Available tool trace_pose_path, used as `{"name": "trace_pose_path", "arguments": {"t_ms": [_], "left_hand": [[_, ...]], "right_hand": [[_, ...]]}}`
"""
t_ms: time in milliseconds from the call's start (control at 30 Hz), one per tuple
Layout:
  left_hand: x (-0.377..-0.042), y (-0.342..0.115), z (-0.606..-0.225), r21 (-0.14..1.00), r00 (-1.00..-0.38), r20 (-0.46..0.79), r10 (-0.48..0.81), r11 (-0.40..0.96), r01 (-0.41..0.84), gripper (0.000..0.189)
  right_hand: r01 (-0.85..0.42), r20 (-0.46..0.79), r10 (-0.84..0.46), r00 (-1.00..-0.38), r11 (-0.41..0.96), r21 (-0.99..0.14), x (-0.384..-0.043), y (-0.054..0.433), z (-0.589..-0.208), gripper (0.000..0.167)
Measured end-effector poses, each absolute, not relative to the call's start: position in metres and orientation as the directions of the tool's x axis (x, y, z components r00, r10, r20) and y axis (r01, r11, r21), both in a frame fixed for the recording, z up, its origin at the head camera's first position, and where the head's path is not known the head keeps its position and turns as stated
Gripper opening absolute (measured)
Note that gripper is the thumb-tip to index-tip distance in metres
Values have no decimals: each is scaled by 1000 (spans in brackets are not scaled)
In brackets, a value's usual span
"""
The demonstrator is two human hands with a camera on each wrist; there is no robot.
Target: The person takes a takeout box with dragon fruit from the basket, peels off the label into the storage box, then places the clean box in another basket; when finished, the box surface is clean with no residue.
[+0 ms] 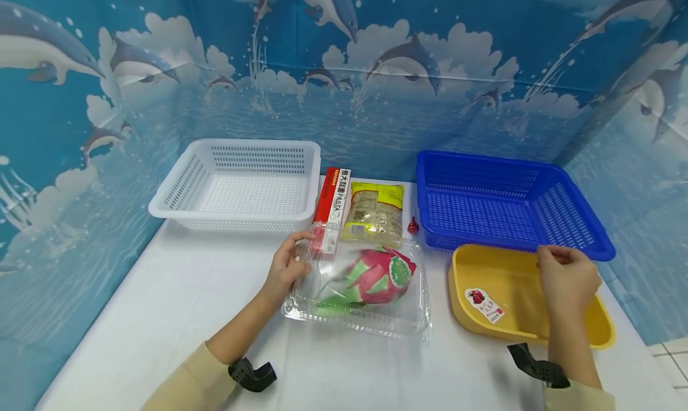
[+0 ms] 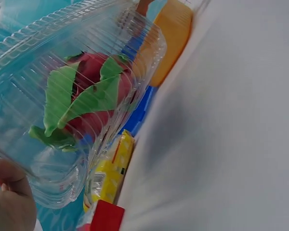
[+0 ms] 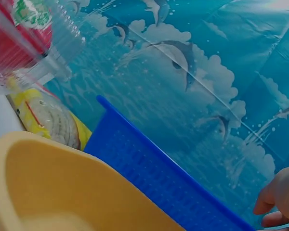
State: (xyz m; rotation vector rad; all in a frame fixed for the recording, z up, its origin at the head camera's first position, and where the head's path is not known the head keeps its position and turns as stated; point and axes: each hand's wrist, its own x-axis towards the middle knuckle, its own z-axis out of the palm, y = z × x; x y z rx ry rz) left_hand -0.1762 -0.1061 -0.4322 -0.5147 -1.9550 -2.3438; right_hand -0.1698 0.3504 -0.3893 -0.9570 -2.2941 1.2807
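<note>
A clear plastic clamshell box (image 1: pixel 357 322) is tilted up in my left hand (image 1: pixel 287 264), which grips its left side between thumb and fingers. Through its ribbed walls shows a dragon fruit (image 1: pixel 383 276), pink-red with green scales and a round green sticker. In the left wrist view the dragon fruit (image 2: pixel 94 96) looks to be inside the box. My right hand (image 1: pixel 570 279) hovers over the yellow tub (image 1: pixel 516 273), its fingers loosely bent and nothing visible in them. At the right wrist view's lower right corner, the right hand (image 3: pixel 282 197) appears near the blue basket (image 3: pixel 154 168).
Behind the box lie a red-and-white pasta box (image 1: pixel 333 196) and a yellow clear-fronted food bag (image 1: pixel 376 208). A small red item (image 1: pixel 412 225) lies beside the bag. A white basket (image 1: pixel 242 190) stands back left. Inside the tub is a fruit-picture label (image 1: pixel 484 305).
</note>
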Motion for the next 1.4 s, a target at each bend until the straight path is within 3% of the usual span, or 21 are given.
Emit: {"name": "trace_pose_path", "arguments": {"t_ms": [67,333,533,833,1033,1400], "left_hand": [[-181,-104,-426,945,-942,285,175,-216,245,54],[-198,-93,-404,929,-939,291,181,-286,233,50],[-212,-81,-386,919,-932,318,175,-298,257,52],[-236,-53,-370,903,-934,340,106,-313,293,51],[-256,-30,-360,892,-931,351,101,-338,300,47],[-285,16,-345,838,-927,340,159,-498,222,43]], "right_hand": [[380,-56,710,-702,307,-872,-173,353,-389,11],[291,-133,729,-672,95,-952,-182,359,-391,10],[204,-210,722,-660,-97,-974,-183,360,-392,20],[98,-258,703,-662,-260,-961,-186,363,-395,32],[23,-229,708,-668,-288,-957,-188,364,-398,36],[43,-234,721,-652,-274,-961,-188,363,-401,35]]}}
